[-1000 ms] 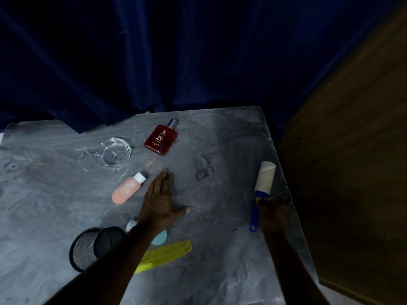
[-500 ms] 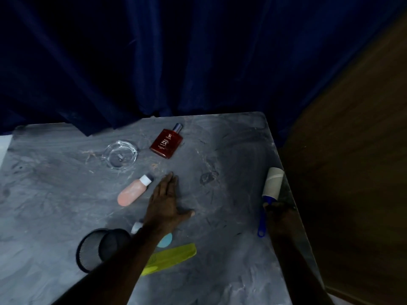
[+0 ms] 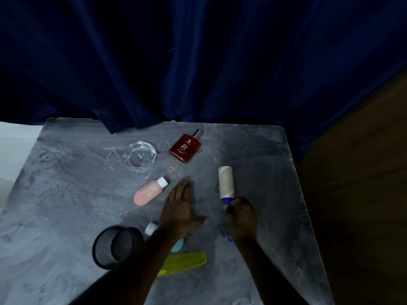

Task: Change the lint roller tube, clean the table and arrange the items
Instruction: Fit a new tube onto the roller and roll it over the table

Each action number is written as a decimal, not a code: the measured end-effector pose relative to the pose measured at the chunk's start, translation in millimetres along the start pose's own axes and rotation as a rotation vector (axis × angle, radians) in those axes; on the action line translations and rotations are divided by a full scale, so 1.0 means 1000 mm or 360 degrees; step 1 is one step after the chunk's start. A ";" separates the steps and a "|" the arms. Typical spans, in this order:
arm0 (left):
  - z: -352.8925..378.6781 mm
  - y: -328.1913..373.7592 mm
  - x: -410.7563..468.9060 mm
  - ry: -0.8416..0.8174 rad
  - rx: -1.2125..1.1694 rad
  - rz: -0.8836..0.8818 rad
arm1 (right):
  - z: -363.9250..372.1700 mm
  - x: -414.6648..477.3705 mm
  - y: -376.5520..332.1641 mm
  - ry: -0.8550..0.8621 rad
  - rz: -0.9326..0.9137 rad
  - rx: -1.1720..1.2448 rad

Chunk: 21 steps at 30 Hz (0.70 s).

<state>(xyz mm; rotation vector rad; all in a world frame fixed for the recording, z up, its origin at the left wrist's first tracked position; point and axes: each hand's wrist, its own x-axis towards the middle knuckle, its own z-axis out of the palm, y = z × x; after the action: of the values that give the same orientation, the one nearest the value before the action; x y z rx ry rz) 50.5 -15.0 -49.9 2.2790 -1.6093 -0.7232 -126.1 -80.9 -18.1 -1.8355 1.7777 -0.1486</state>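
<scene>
My right hand grips the blue handle of the lint roller, whose beige tube points away from me over the grey table. Flat on the table to its left rests my left hand, fingers spread, holding nothing. Just left of that hand lies a pink bottle with a white cap. A red perfume bottle and a clear glass ashtray lie further back. Bits of lint are scattered near the ashtray.
A black mesh cup lies on its side near my left forearm. A yellow-green comb, a small white cap and a light blue round thing lie partly under that arm. Dark blue curtain behind; the table's right edge borders a wooden floor.
My right hand has carried the lint roller from the table's right edge leftward toward the middle. My left hand has stayed flat in place.
</scene>
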 end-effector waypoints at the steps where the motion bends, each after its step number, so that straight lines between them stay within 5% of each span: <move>1: 0.000 0.000 0.000 -0.0002 0.0007 -0.0002 | 0.004 -0.002 -0.006 -0.0026 -0.0010 0.0009; 12: 0.002 0.000 0.001 -0.0013 -0.0036 -0.0034 | 0.023 -0.007 -0.021 -0.0040 -0.0116 0.0043; 21: -0.002 0.001 0.001 -0.0006 -0.0038 -0.0018 | -0.014 0.014 0.031 0.0140 0.0175 0.0249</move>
<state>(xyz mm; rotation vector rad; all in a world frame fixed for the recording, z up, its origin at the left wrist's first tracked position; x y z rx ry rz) 50.7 -16.0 -48.3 2.2735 -1.5821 -0.7461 -158.9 -96.7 -25.2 -1.6402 1.8659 -0.3210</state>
